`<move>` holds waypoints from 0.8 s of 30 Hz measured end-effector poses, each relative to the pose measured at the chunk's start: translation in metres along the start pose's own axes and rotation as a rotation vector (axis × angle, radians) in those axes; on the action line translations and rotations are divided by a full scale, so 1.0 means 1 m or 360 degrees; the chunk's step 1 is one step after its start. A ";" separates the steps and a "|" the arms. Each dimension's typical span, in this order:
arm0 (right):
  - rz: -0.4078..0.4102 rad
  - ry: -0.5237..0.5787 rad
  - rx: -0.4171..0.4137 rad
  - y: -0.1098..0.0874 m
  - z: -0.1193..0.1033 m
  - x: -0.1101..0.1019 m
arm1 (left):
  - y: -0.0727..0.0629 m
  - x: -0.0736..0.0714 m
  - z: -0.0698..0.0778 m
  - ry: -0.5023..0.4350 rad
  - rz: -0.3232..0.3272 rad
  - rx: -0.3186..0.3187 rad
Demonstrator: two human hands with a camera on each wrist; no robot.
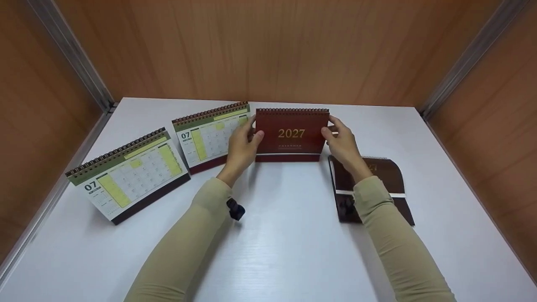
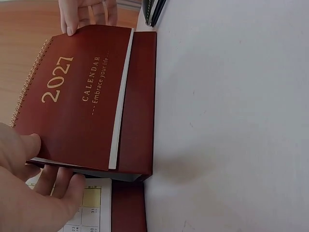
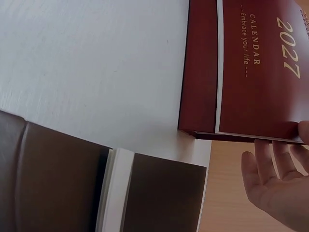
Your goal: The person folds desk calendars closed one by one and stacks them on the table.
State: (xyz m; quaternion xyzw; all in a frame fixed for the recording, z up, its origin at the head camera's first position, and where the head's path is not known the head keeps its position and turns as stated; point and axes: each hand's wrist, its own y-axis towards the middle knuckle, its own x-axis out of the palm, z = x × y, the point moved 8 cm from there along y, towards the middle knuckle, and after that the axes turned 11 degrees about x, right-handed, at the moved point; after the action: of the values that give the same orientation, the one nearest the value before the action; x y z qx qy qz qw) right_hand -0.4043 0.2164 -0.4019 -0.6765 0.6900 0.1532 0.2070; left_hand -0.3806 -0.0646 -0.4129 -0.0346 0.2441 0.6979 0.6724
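A dark red desk calendar (image 1: pixel 290 130) with "2027" in gold on its cover and a spiral binding along the top stands upright near the back of the table. My left hand (image 1: pixel 243 144) grips its left edge, the thumb on the cover and the fingers behind. At the right edge my right hand (image 1: pixel 343 142) holds it the same way, as the right wrist view also shows with the thumb on the red cover (image 3: pixel 263 96). Just left of my left hand stands a calendar opened to a "07" page (image 1: pixel 212 136), partly hidden by that hand.
Another "07" calendar (image 1: pixel 132 176) with a dark base stands at the left, angled. Under my right forearm lies a brown calendar (image 1: pixel 377 172) with a white page strip. Wood-grain panels (image 1: pixel 268 50) rise behind and beside the white table (image 1: pixel 277 243).
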 end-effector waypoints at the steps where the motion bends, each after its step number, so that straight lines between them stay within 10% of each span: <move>1: 0.0004 -0.0002 0.0003 0.000 0.000 0.001 | 0.000 0.000 0.000 0.0005 0.0006 0.0002; 24: 0.0124 -0.0004 -0.0045 -0.002 0.004 0.003 | 0.001 -0.004 -0.003 0.0090 0.0134 0.0101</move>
State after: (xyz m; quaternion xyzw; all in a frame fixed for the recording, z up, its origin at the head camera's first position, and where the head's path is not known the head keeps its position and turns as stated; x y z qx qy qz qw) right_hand -0.4018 0.2160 -0.4070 -0.6519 0.7132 0.1718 0.1923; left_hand -0.3824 -0.0692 -0.4139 -0.0225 0.2862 0.7162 0.6361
